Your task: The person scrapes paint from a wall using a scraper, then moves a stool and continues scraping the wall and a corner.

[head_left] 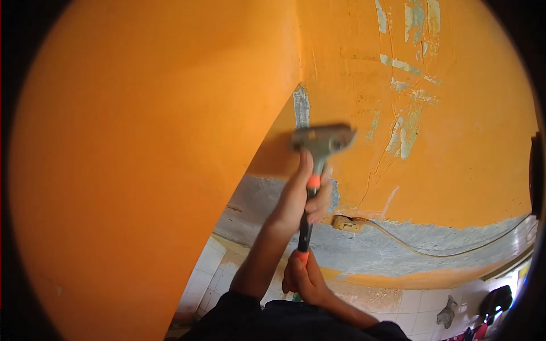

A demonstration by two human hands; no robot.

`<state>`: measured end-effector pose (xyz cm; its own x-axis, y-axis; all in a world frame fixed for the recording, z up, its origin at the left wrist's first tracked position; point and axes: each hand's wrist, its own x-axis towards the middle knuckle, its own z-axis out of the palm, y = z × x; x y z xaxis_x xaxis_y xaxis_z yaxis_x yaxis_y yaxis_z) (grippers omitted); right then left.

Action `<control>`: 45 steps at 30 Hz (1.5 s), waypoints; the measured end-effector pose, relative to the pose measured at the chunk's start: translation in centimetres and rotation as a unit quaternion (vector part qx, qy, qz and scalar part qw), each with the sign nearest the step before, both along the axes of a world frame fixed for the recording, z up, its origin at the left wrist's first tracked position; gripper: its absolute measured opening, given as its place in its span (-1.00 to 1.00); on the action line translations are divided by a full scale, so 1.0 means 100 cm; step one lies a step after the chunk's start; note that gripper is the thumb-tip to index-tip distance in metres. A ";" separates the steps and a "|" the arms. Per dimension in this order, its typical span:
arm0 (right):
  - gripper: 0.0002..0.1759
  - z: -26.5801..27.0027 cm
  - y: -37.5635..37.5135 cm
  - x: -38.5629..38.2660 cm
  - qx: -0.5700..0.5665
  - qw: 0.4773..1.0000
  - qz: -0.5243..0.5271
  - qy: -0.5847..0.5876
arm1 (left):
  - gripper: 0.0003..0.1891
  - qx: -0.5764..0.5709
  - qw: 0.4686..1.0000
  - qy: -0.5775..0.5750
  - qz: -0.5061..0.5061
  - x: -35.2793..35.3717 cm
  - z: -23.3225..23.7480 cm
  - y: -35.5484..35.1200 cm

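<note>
A scraper (321, 139) with a wide metal head and a black-and-orange handle presses against the orange wall (455, 159), just right of the wall corner. My left hand (298, 199) grips the handle high up, right below the head, with its thumb running up the shaft. My right hand (304, 278) is closed around the orange end of the handle lower down. The blade edge sits below a narrow strip of bare grey-blue plaster (301, 107).
Another orange wall face (142, 170) fills the left. Scraped pale patches (405, 133) mark the upper right. A grey bare band (387, 244) runs below, crossed by a cable (432, 253) from a small box (347, 223). White tiles (205, 273) lie lower; dark objects (495, 301) hang at bottom right.
</note>
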<state>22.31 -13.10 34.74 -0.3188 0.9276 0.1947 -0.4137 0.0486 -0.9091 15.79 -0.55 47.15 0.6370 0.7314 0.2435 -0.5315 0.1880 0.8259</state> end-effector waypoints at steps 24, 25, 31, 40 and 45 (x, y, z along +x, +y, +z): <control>-0.80 -0.117 -0.002 -0.025 -0.070 0.989 -0.120 -0.045 | -0.43 -0.082 0.977 0.149 0.132 -0.005 -0.106 -0.018; -0.80 -0.111 -0.001 -0.026 -0.073 0.989 -0.120 -0.045 | -0.43 -0.079 0.977 0.151 0.131 -0.007 -0.102 -0.017; -0.77 -0.125 -0.001 -0.027 -0.081 0.982 -0.148 -0.079 | -0.39 -0.105 0.980 0.123 0.115 -0.008 -0.098 -0.014; -0.74 -0.120 -0.005 -0.030 -0.086 0.979 -0.155 -0.101 | -0.36 -0.109 0.973 0.148 0.141 -0.006 -0.099 -0.019; -0.75 -0.104 -0.003 -0.029 -0.075 0.986 -0.130 -0.067 | -0.37 -0.088 0.979 0.132 0.127 -0.008 -0.087 -0.017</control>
<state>19.43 -13.45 24.32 -0.0796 0.9966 0.0205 -0.2814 -0.0027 -0.9596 15.01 -2.23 38.42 0.4535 0.8899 -0.0490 -0.3523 0.2295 0.9073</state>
